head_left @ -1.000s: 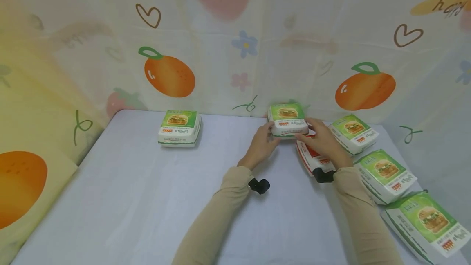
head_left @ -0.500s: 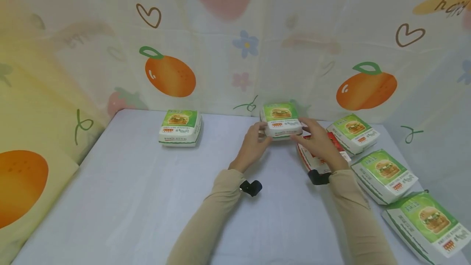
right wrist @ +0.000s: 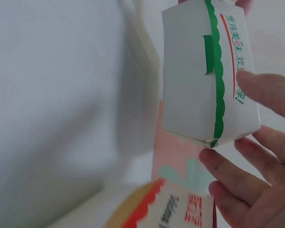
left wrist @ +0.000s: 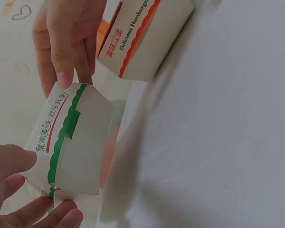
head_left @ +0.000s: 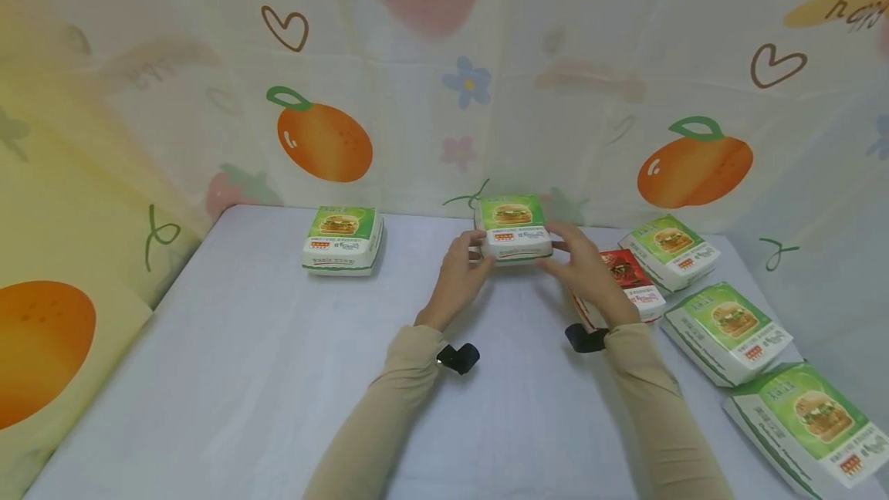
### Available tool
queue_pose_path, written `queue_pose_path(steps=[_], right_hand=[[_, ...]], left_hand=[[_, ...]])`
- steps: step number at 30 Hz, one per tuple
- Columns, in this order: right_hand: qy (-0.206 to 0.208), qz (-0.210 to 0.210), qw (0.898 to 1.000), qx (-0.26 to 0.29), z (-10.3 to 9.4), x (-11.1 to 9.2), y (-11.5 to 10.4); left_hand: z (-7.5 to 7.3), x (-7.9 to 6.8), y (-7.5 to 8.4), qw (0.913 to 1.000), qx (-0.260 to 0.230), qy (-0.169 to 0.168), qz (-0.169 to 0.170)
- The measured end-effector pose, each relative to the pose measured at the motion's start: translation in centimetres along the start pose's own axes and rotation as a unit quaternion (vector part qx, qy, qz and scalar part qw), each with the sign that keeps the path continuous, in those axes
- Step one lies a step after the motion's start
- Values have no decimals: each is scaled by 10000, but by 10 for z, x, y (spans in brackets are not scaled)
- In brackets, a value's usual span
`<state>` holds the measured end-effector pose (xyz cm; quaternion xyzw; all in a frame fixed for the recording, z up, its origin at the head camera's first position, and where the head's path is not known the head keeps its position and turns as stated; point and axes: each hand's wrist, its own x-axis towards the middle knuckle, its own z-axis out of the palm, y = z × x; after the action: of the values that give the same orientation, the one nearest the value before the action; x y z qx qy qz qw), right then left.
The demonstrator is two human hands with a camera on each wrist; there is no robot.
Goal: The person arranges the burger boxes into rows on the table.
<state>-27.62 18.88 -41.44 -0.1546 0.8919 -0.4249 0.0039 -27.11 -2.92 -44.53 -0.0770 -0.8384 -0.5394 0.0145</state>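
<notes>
Between my two hands is a green-and-white hamburger box (head_left: pixel 514 231) at the back middle of the table, lid closed. My left hand (head_left: pixel 454 276) grips its left end with thumb and fingers, and my right hand (head_left: pixel 586 272) grips the right end. Both wrist views show the white underside of this box (left wrist: pixel 78 142), tilted toward the cameras; it looks held above the cloth. Just right of it, partly behind my right hand and wrist, lies a red-and-white hamburger box (head_left: pixel 635 288), whose side (right wrist: pixel 180 209) also appears in the right wrist view.
Another green hamburger box (head_left: pixel 343 241) stands alone at the back left. Down the right edge lie three more green boxes, at the back (head_left: pixel 670 251), middle (head_left: pixel 729 330) and front (head_left: pixel 809 423). A printed curtain (head_left: pixel 410 99) rises behind the white-covered table (head_left: pixel 243 376).
Both hands have moved left together, carrying the green hamburger box away from the red one. More of the red box now shows. The other boxes have stayed in place.
</notes>
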Motion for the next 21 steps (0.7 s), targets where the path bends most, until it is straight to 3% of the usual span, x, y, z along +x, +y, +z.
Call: queue_pose_path(steps=[7, 14, 21], right_hand=[[141, -241, 9996, 19, 11, 2, -4], [216, 71, 9997, -67, 25, 4, -10], [445, -50, 9989, -108, 40, 6, -10]], left_hand=[[-9, -4, -4, 9998, -3, 194, -43], [-17, -9, -10, 9990, -46, 442, -74], [-25, -16, -16, 9977, -94, 646, -205]])
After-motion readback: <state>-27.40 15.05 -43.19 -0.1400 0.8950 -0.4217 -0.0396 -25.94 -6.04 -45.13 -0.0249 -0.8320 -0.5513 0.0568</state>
